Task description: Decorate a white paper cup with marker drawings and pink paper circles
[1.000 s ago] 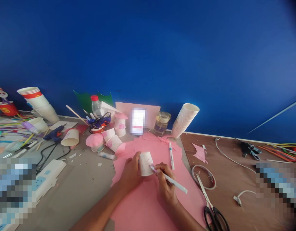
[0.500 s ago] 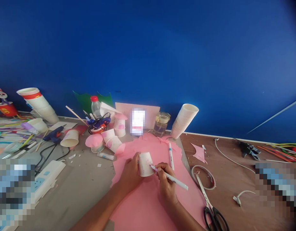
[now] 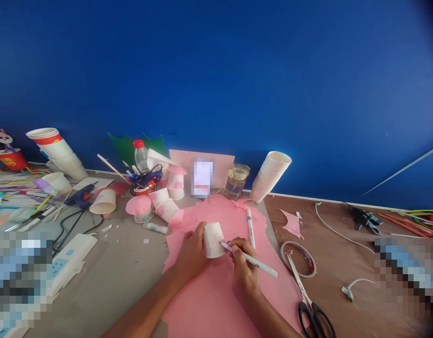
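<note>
Paper cup (image 3: pixel 214 240) sits in my left hand (image 3: pixel 191 251), over the pink sheet (image 3: pixel 216 305), tilted a little with its wide end down. I can't tell whether that end touches the sheet, and from here I can't see inside the cup. My left fingers (image 3: pixel 198 234) curl around its side. My right hand (image 3: pixel 244 263) is closed in a pen grip on a white marker (image 3: pixel 254 262), with the tip against the cup's wall.

Just ahead of the right hand, a second marker (image 3: pixel 250 227) lies on the sheet. Off to the right are a tape roll (image 3: pixel 298 259) and scissors (image 3: pixel 313 312). Left of the left hand lies a glue stick (image 3: pixel 155 228), and beyond it several cups with pink tops (image 3: pixel 139 208) are grouped together.

Farther ahead, a glass jar (image 3: pixel 235 181) holds clear liquid, next to a leaning stack of nested cups (image 3: pixel 270 174). Left of the jar, a blurred phone (image 3: pixel 202 177) stands against a pink card (image 3: pixel 184 162), and a bottle (image 3: pixel 140 156) with a red cap stands behind a small cup (image 3: pixel 142 189) packed with tangled tools. Farther left are a glue gun (image 3: pixel 80 195) and a cup on its side (image 3: pixel 103 202). A blue wall (image 3: pixel 216 70) rises behind it all.
</note>
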### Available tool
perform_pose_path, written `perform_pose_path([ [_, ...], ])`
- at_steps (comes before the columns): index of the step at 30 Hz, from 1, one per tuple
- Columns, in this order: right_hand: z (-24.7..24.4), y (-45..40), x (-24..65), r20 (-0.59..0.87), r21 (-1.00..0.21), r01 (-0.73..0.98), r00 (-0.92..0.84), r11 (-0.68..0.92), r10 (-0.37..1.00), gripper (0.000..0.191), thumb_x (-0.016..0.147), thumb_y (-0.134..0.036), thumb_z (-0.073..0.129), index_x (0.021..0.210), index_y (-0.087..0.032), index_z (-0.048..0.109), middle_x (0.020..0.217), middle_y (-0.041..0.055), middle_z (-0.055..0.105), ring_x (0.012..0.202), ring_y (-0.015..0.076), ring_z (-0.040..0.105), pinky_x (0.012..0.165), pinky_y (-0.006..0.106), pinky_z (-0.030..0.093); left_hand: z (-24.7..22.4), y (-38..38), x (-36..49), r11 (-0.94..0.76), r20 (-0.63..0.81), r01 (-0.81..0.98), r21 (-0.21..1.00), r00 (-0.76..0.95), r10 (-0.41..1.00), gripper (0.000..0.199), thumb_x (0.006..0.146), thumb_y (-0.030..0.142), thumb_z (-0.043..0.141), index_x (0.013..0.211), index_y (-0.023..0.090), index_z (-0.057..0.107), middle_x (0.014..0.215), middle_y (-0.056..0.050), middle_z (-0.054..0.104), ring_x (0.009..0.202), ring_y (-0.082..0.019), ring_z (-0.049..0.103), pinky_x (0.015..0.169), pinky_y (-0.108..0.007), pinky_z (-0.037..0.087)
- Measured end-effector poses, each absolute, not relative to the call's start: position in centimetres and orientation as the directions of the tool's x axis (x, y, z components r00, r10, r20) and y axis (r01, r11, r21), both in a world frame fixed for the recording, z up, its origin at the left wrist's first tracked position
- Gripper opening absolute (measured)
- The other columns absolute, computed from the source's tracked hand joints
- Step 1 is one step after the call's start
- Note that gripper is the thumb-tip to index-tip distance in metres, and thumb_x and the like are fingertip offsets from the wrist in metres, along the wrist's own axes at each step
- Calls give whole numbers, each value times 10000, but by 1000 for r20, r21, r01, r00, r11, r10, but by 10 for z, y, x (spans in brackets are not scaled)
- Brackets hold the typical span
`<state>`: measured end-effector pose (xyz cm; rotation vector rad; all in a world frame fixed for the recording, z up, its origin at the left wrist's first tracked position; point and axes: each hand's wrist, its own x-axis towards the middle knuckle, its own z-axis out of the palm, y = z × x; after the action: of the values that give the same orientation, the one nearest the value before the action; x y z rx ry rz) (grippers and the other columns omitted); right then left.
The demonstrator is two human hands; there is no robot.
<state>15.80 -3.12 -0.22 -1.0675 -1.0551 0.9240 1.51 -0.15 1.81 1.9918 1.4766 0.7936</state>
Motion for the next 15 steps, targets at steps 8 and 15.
perform_pose_path([
  [8, -8, -28, 159, 160, -968, -138, 299, 209, 941, 184, 845, -290, 494, 699, -194, 549, 630, -20, 471, 593, 140, 433, 541, 252, 359, 17, -2, 15, -250, 135, 654, 714, 223, 966, 506, 710, 226, 591, 1162, 190, 367, 760, 0, 672, 663, -198, 622, 642, -311, 420],
  [15, -1, -33, 157, 363, -930, 38, 235, 365, 902, 129, 886, -281, 475, 823, -203, 556, 706, 0, 507, 631, 148, 467, 571, 271, 390, 13, -1, 13, -272, 133, 664, 697, 252, 958, 544, 700, 200, 573, 1186, 182, 330, 762, -5, 673, 680, -216, 626, 671, -342, 431],
])
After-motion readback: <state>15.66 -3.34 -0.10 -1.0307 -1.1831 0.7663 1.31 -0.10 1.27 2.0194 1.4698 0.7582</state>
